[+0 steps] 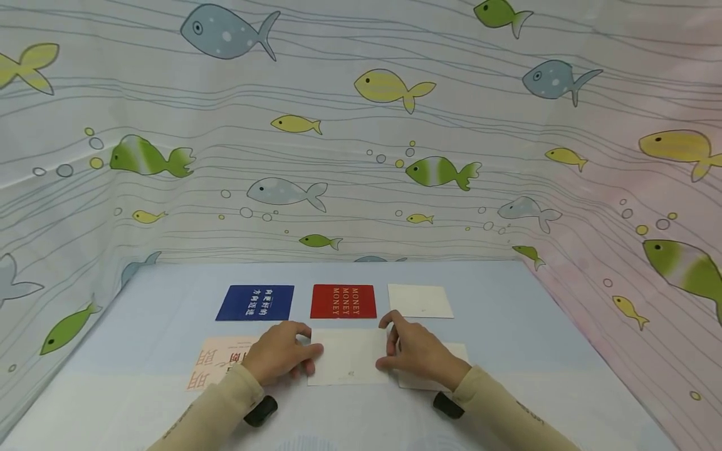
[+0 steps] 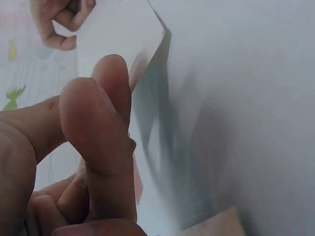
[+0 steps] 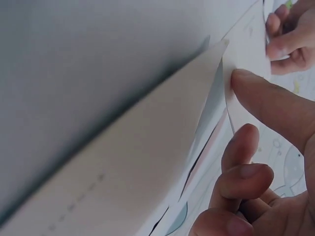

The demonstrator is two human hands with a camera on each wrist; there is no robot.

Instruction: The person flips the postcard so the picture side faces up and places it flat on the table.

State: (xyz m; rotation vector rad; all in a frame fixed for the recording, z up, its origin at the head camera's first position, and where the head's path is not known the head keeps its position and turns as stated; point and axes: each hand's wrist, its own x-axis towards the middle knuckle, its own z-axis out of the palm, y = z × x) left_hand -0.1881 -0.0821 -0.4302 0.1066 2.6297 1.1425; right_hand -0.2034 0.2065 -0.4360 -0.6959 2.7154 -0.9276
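A plain white card (image 1: 348,356) with a small mark near its front edge lies between my two hands. My left hand (image 1: 282,352) pinches its left side, thumb over the face and fingers at the edge; in the left wrist view a shadow shows under the card's edge. On the opposite side my right hand (image 1: 416,351) holds the card, with the thumb (image 3: 248,86) on its right edge and the index finger at the far corner. Another white card (image 1: 420,381) is partly hidden beneath my right hand. Left of me, a cream card with red characters (image 1: 217,360) is partly covered by my left hand.
Behind the hands, a blue card with white characters (image 1: 256,303), a red card reading MONEY (image 1: 324,302) and a white card (image 1: 420,301) lie in a row. The pale blue tabletop (image 1: 135,338) ends at a fish-print curtain (image 1: 338,150), which also encloses both sides.
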